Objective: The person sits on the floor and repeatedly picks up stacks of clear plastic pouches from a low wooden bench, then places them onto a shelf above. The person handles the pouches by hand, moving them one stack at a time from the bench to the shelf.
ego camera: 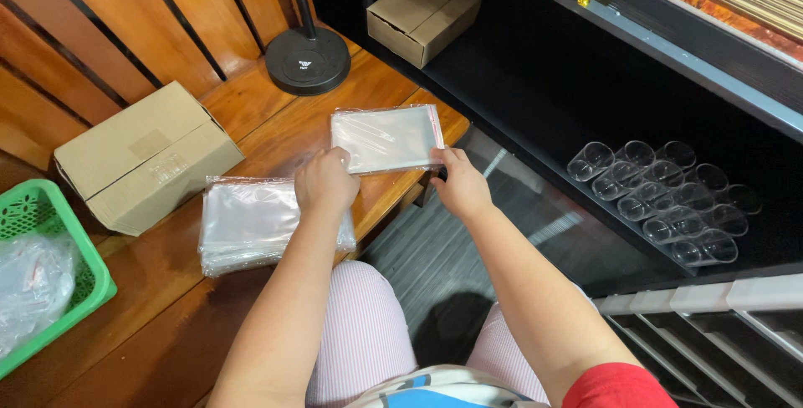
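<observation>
Both hands are on one clear plastic sleeve (pixel 386 138) lying flat near the edge of the wooden worktop (pixel 276 119), its red-edged flap at the 3 o'clock end. The left hand (pixel 324 182) presses down on the sleeve's 7 o'clock corner, fingers curled over the edge, which seems to pin it so it cannot slide on the smooth wood. The right hand (pixel 458 184) has its fingers closed in a pinch on the 4 o'clock corner by the flap, so the sleeve is held taut between the two.

Just at 8 o'clock from the sleeve, partly under the left wrist, lies a stack of like sleeves (pixel 251 222), close enough to draw from without stretching. A cardboard box (pixel 146 157) sits farther out at 9 o'clock, and a green basket (pixel 50 282) with crumpled plastic in it stands at the worktop's far 8 o'clock side. At 11 o'clock stands a round black stand base (pixel 308 61).

On the dark shelf (pixel 535 82) at 3 o'clock, clear plastic cups (pixel 661 199) lie on their sides in rows, nested close so they stay put. A smaller box (pixel 423 15) rests at 12 o'clock.
</observation>
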